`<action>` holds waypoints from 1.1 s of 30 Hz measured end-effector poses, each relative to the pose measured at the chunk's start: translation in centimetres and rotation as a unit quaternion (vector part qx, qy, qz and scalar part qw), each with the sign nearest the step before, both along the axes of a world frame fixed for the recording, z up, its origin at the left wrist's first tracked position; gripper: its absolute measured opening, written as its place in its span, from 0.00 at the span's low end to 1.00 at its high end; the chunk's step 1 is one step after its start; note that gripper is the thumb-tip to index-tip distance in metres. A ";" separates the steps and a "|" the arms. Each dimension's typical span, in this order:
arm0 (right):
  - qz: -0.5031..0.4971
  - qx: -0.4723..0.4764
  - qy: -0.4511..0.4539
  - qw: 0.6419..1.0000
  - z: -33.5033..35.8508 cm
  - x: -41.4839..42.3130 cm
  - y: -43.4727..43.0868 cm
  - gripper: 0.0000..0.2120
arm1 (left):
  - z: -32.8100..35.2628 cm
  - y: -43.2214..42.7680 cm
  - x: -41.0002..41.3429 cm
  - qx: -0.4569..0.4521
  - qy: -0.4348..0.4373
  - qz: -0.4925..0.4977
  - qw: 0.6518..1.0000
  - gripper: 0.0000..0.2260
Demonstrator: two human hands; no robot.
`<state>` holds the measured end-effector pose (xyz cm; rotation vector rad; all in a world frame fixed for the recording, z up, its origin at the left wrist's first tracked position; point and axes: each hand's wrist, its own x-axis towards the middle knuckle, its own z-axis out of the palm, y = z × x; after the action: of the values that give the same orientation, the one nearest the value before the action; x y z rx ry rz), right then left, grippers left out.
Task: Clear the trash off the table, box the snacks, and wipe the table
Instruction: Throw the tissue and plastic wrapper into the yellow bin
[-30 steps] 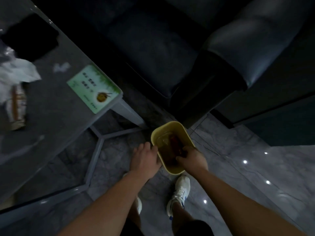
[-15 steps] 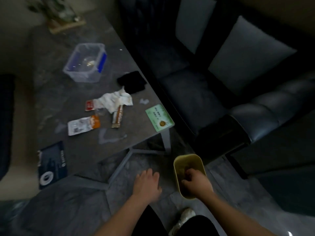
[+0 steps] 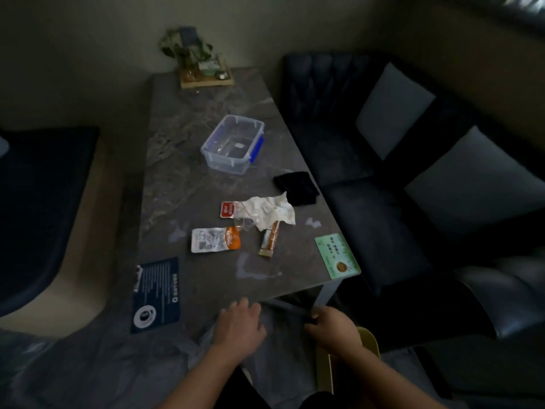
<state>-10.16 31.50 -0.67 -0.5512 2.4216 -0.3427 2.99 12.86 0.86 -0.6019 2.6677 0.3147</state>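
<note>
While both hands hang low at the near end of the table [image 3: 182, 184], the task's things lie well beyond them on the grey top. A crumpled white wrapper [image 3: 269, 212] sits near the middle, overlapping a small red-and-white packet [image 3: 228, 209] on its left and the top of a slim brown snack bar [image 3: 269, 239] that points toward the near edge. Just left of the bar lies a white-and-orange snack pouch [image 3: 215, 240]. Farther back stands a clear plastic box [image 3: 233, 144] with a blue clasp, lid off, nothing visible inside it. A black cloth [image 3: 296, 187] rests by the right edge, near the wrapper. Pale smears mark the surface close to the near edge.

The left hand [image 3: 240, 326] is palm down, fingers loosely spread and holding nothing, just below the table's near edge. The right hand [image 3: 334, 329] is curled, knuckles up, directly above the rim of a yellow bin [image 3: 368, 342] on the floor; whether it grips anything cannot be told. Both forearms reach forward from the bottom of the view.
</note>
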 end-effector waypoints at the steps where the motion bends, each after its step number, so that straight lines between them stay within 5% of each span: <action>1: 0.003 -0.002 0.001 1.000 0.5 -0.1 -1.3 0.12 | 0.4 -1.1 -0.1 0.004 0.008 0.005 1.000 0.19; 10: -0.001 -0.045 0.022 0.999 3.2 -3.2 -9.0 0.05 | 1.6 -7.4 -2.4 0.015 0.039 0.028 0.999 0.20; 20: 0.026 -0.075 0.087 0.993 2.3 -13.5 -14.5 0.12 | 0.7 -10.8 -11.2 0.031 0.113 0.150 0.982 0.23; 26: 0.075 -0.098 0.089 0.988 1.2 -19.7 -17.4 0.22 | 0.7 -12.5 -16.2 0.043 0.152 0.292 0.943 0.15; 33: 0.257 -0.105 0.185 0.943 0.4 -22.9 -20.2 0.23 | 0.0 -13.8 -19.2 0.126 0.189 0.435 0.871 0.09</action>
<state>-33.05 11.33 -0.30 -1.4171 2.4776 -0.2892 -16.18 -0.91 0.85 -1.7823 2.4306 1.0984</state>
